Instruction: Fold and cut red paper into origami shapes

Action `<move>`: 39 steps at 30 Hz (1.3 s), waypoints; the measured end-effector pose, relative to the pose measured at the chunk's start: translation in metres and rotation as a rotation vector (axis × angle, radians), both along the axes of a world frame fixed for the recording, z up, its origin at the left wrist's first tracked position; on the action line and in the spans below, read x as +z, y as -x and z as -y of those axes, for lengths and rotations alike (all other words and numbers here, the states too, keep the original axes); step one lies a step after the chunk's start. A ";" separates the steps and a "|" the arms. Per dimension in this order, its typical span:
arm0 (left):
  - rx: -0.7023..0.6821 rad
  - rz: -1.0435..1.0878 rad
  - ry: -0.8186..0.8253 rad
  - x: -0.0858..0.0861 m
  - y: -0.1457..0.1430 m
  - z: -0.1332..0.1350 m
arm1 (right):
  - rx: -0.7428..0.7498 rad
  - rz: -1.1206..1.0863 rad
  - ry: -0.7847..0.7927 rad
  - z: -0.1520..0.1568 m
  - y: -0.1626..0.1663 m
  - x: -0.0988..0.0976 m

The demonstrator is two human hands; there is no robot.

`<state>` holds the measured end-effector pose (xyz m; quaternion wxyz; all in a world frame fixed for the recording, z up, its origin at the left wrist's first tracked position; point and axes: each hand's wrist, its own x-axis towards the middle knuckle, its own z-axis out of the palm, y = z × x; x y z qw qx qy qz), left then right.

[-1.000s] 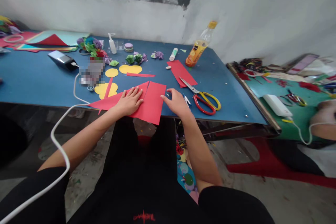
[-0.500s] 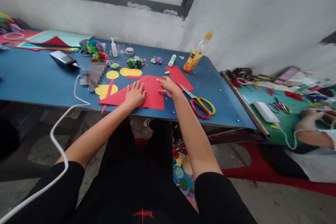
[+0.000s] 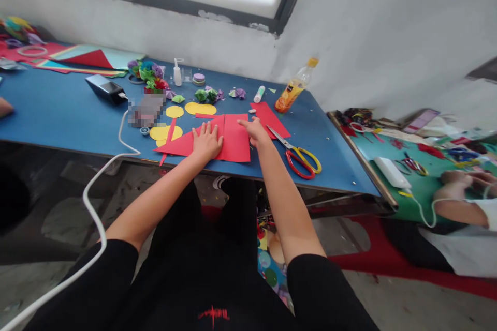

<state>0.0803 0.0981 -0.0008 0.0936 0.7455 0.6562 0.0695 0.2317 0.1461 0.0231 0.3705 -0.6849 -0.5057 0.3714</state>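
My left hand (image 3: 207,142) lies flat with spread fingers on a sheet of red paper (image 3: 236,140), pressing it to the table. The sheet tapers to a point at the left, and a crease or slit shows near its upper middle. At the sheet's right edge is my right hand (image 3: 255,132), index finger stretched over the paper and the other fingers partly bent; nothing shows in its grasp. Red paper strips (image 3: 171,132) lie to the left, one across yellow paper circles (image 3: 160,133). Scissors (image 3: 297,155) with red and yellow handles rest to the right, beside another red paper piece (image 3: 267,116).
Behind the sheet stand a juice bottle (image 3: 297,88), a glue stick (image 3: 259,94) and a small white squeeze bottle (image 3: 177,73). Folded paper pieces (image 3: 209,95) lie nearby. A white cable (image 3: 93,212) runs past my left arm. Another person's hands (image 3: 462,181) are at the green table.
My right hand's fingers have drawn closer together at the sheet's right edge. My left hand stays flat on the red paper. The whole view has shifted slightly.
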 end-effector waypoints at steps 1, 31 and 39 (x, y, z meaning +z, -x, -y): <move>-0.001 -0.001 0.006 0.000 0.000 0.000 | 0.017 0.029 0.023 0.006 -0.002 0.000; -0.002 -0.003 0.023 0.001 -0.001 0.002 | 0.242 0.651 -0.121 0.094 -0.015 -0.015; 0.004 -0.019 0.012 -0.001 0.000 0.002 | 0.272 0.649 -0.121 0.096 -0.019 -0.018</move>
